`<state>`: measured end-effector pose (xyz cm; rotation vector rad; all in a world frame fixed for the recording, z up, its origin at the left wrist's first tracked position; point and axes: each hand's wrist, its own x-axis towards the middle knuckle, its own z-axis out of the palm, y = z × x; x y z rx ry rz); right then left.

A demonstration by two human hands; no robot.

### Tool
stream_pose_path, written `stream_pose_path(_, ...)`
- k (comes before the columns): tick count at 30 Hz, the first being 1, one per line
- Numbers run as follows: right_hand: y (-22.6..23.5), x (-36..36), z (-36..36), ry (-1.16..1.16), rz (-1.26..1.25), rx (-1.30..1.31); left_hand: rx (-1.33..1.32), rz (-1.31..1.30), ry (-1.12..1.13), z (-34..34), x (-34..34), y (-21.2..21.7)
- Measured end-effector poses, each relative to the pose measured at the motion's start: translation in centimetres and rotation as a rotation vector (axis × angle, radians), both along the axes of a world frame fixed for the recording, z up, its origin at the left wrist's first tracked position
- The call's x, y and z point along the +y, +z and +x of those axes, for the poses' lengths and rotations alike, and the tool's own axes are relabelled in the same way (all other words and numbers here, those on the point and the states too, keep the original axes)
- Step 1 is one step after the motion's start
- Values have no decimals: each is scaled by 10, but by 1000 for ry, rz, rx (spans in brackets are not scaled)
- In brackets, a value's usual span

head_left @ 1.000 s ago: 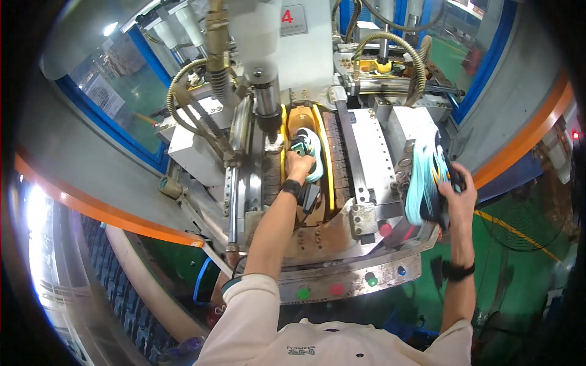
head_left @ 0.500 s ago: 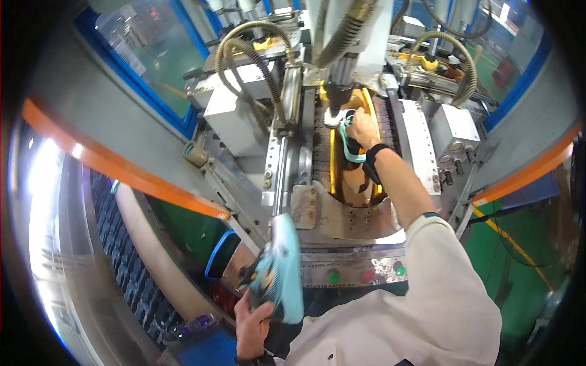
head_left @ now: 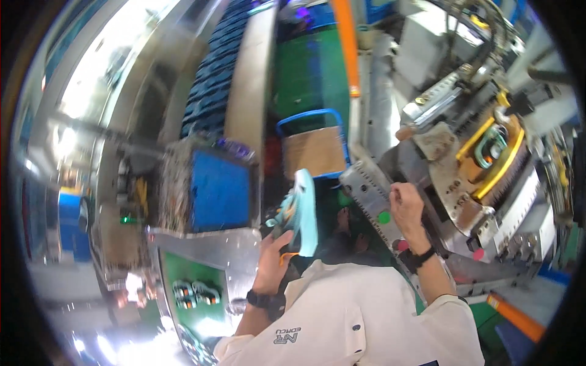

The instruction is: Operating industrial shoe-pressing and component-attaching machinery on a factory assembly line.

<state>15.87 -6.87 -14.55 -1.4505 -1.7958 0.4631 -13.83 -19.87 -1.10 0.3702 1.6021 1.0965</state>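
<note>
Green-painted factory floor (head_left: 305, 79) lies between a dark-blue ridged strip (head_left: 210, 79) on the left and a grey metal machine (head_left: 448, 183) on the right. Of the hands, the left hand (head_left: 273, 259) is closed around a mint-green sneaker (head_left: 307, 210), its sole turned right; the right hand (head_left: 408, 210) has curled fingers, nothing visible in its grasp, near a round green button (head_left: 384, 218). Another mint-green shoe (head_left: 481, 154) sits in the machine between yellow strips (head_left: 513, 160).

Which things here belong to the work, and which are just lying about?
Seemingly the work:
- shoe in left hand
- second shoe in machine

Seemingly lying about:
- blue-framed board
- purple item
</note>
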Motion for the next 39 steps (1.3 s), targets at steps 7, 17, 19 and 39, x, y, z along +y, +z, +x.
stream_pose_path(7,-118,-12,-27,178,-79,-206,407,65,-183,-42,-121,-62)
stream_pose_path(17,-39,63,-93,178,-28,42,-12,33,689,-159,-246,-111)
stream_pose_path(19,31,90,-151,272,185,30,-201,-17,1040,-210,-267,-148)
stream_pose_path(39,455,-85,-935,1486,938,-444,472,-420,1475,-648,-469,-315)
